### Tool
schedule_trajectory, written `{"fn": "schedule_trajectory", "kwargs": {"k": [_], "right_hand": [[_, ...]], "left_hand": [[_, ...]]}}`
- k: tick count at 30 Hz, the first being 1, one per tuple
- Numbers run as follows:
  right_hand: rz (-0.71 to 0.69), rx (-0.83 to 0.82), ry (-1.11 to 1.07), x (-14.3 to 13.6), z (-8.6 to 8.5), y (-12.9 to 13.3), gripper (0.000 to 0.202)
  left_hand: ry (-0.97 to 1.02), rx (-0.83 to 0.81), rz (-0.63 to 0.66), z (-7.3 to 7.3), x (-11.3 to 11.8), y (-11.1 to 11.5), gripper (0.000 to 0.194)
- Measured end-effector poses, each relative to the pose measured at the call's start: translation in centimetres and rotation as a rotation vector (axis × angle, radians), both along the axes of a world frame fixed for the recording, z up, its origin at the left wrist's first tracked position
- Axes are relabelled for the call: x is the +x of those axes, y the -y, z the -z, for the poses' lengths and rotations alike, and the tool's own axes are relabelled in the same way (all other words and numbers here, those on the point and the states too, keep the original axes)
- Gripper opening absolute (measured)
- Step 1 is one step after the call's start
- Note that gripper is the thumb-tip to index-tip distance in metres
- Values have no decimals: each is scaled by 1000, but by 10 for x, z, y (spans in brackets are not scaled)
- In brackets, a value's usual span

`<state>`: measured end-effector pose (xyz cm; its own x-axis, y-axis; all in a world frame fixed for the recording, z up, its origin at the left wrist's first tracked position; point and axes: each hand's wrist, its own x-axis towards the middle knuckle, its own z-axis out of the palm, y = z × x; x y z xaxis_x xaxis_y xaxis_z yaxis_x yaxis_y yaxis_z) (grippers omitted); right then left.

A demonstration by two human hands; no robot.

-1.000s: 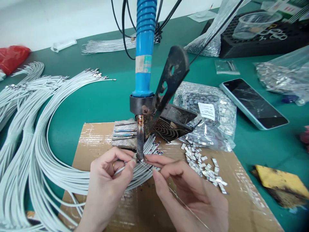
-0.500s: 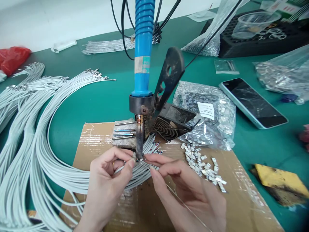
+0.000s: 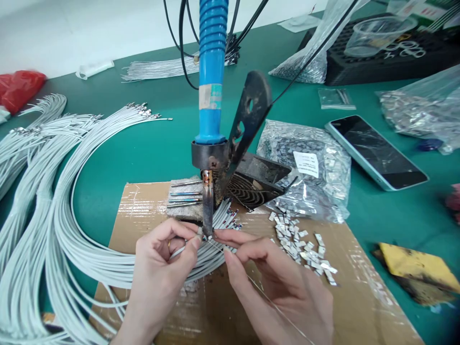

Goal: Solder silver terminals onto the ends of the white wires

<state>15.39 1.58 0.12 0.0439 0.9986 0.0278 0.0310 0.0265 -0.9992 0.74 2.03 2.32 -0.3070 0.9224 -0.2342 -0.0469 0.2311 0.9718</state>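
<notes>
A blue-handled soldering iron (image 3: 212, 110) hangs tip down in a dark holder, and its tip (image 3: 207, 223) sits between my fingertips. My left hand (image 3: 161, 268) pinches a white cable (image 3: 178, 253) close to its end, left of the tip. Opposite, my right hand (image 3: 276, 278) is closed on a thin solder wire (image 3: 268, 296), which runs from the tip down to the lower right. Its index finger is near a tiny part at the tip, too small to make out. Under both hands curves a bundle of white cables (image 3: 97, 258), with finished-looking metal ends behind the tip.
Cardboard (image 3: 136, 206) covers the green table (image 3: 158, 158). Small metal tabs (image 3: 302, 244) lie right of my hands, near a clear bag of parts (image 3: 305, 167). A phone (image 3: 377, 153) and a scorched yellow sponge (image 3: 419, 270) are farther right. Spare iron tips (image 3: 185, 194) rest behind.
The hands keep almost the same pose at the iron tip. The right hand has shifted very slightly; the view has moved a little.
</notes>
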Motion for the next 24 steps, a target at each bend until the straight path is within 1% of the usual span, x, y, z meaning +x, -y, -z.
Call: {"fn": "schedule_trajectory", "kwargs": {"k": [9, 17, 24], "right_hand": [[24, 49, 9, 0, 6, 0, 18], [14, 49, 2, 1, 3, -1, 19], [43, 76, 34, 1, 8, 0, 17]], "left_hand": [[22, 9, -7, -2, 1, -2, 13], [36, -6, -8, 0, 1, 0, 14], [24, -15, -11, -4, 2, 0, 13]]}}
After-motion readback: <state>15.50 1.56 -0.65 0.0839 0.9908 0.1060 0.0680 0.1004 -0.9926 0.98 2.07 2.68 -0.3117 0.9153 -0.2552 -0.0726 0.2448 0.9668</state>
